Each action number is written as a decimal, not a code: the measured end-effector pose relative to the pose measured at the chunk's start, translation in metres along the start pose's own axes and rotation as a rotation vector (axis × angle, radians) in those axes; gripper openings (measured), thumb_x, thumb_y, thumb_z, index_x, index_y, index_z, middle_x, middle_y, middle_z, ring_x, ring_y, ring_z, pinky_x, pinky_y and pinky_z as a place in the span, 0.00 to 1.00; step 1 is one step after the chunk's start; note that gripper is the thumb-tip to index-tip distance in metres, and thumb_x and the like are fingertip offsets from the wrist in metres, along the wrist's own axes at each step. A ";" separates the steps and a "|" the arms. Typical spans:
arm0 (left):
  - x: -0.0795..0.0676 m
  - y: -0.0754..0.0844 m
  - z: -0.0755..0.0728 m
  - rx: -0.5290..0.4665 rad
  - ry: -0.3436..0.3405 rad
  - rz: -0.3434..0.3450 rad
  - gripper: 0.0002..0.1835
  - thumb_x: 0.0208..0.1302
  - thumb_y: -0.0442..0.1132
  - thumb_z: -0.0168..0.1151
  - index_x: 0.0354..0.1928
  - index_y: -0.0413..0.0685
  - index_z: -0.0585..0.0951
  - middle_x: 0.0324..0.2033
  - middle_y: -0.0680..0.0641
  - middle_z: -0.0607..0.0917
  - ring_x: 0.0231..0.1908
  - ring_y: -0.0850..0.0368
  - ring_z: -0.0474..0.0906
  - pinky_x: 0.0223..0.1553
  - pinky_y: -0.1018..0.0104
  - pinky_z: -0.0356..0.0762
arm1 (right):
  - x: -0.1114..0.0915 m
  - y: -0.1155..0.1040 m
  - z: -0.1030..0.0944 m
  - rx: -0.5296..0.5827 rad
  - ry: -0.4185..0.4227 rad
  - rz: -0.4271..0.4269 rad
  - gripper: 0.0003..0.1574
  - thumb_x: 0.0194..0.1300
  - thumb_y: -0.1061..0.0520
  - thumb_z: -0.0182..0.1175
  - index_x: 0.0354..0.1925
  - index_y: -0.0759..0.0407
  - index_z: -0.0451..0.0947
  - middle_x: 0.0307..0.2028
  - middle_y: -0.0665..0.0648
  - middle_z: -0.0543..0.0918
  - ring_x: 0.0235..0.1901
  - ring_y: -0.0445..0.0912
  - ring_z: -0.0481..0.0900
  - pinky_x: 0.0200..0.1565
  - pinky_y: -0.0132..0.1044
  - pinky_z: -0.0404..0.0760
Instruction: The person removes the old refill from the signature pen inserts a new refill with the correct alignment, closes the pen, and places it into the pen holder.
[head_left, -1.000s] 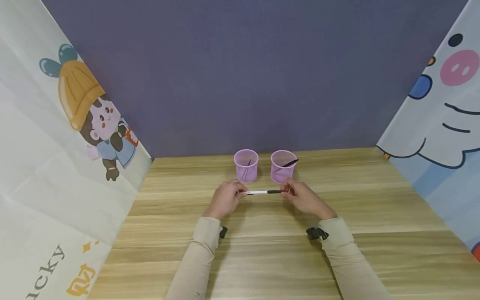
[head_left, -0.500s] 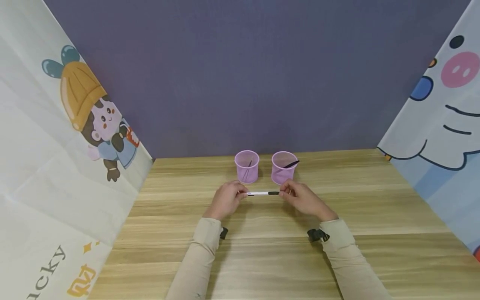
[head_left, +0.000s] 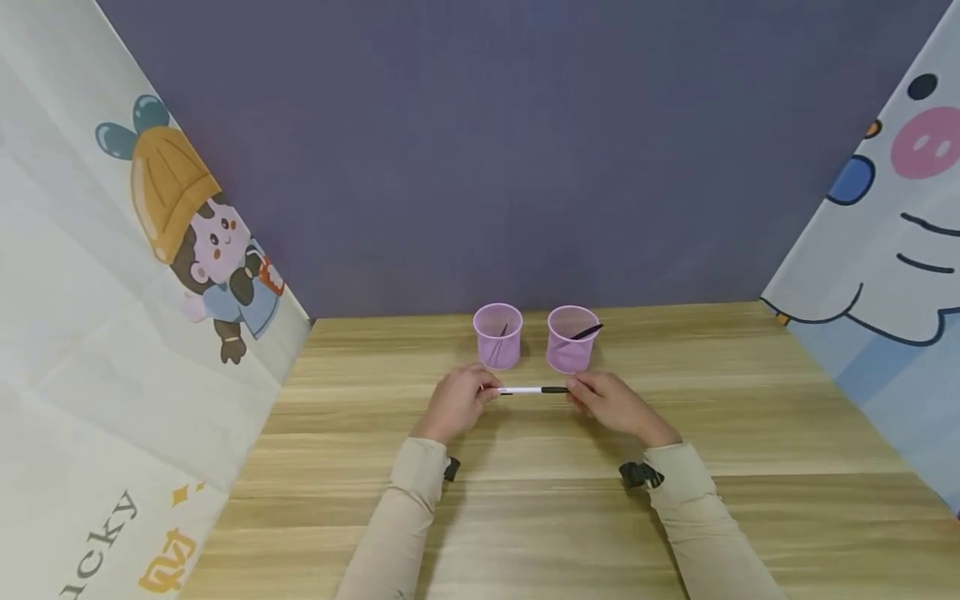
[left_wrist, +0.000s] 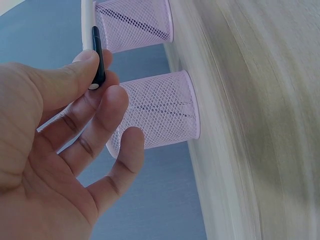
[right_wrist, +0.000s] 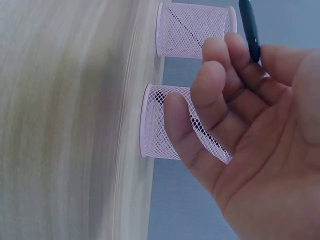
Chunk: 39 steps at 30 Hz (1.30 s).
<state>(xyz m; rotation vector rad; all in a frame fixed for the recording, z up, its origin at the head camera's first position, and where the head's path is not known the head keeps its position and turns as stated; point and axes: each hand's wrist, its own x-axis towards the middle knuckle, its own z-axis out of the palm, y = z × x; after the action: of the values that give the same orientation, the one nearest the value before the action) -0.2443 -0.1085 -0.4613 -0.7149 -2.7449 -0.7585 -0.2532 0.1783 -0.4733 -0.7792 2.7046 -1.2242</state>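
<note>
In the head view I have both hands meeting over one slim pen (head_left: 525,390), held level in front of two pink mesh cups. The left hand (head_left: 453,406) pinches the white end, by the black clip, between thumb and fingers; its grip is narrow, the other fingers loosely bent. The right hand (head_left: 617,407) holds the black end at thumb and fingertips, also a narrow grip. Beyond the pen, the left cup (head_left: 511,354) and right cup (head_left: 568,358) stand upright near the back of the wooden table (head_left: 525,533), a little apart. A black stick (head_left: 588,332) leans over the right cup's rim; I make out something thin and dark (head_left: 501,333) inside the left.
</note>
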 end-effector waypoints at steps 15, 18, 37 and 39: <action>0.003 -0.001 0.000 0.010 0.001 0.012 0.04 0.66 0.38 0.69 0.40 0.49 0.90 0.39 0.52 0.89 0.36 0.59 0.83 0.42 0.61 0.81 | 0.003 0.005 0.000 -0.021 -0.004 -0.012 0.22 0.82 0.53 0.48 0.31 0.61 0.77 0.21 0.48 0.74 0.22 0.38 0.71 0.30 0.33 0.73; 0.000 -0.002 -0.002 0.011 -0.003 0.006 0.04 0.66 0.38 0.69 0.40 0.49 0.90 0.39 0.52 0.89 0.37 0.59 0.83 0.43 0.61 0.81 | 0.004 0.002 0.003 -0.007 -0.014 -0.013 0.21 0.82 0.54 0.49 0.31 0.61 0.76 0.21 0.49 0.75 0.22 0.38 0.71 0.29 0.33 0.73; 0.000 0.000 -0.004 0.001 -0.003 -0.006 0.04 0.66 0.37 0.69 0.40 0.48 0.90 0.39 0.51 0.89 0.38 0.57 0.84 0.46 0.58 0.83 | 0.002 -0.002 0.002 0.002 -0.012 -0.011 0.17 0.80 0.54 0.51 0.36 0.63 0.77 0.23 0.48 0.75 0.23 0.38 0.72 0.30 0.33 0.73; 0.000 0.000 -0.004 -0.004 -0.004 -0.006 0.04 0.66 0.37 0.69 0.40 0.48 0.90 0.39 0.51 0.89 0.38 0.57 0.84 0.46 0.57 0.83 | 0.002 -0.002 0.001 0.005 -0.012 -0.016 0.16 0.80 0.55 0.51 0.36 0.63 0.77 0.23 0.48 0.76 0.23 0.38 0.72 0.30 0.33 0.73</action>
<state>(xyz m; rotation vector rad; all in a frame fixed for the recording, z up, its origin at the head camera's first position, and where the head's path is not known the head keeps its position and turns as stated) -0.2446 -0.1106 -0.4584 -0.7098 -2.7506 -0.7651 -0.2541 0.1755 -0.4727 -0.8061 2.6897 -1.2245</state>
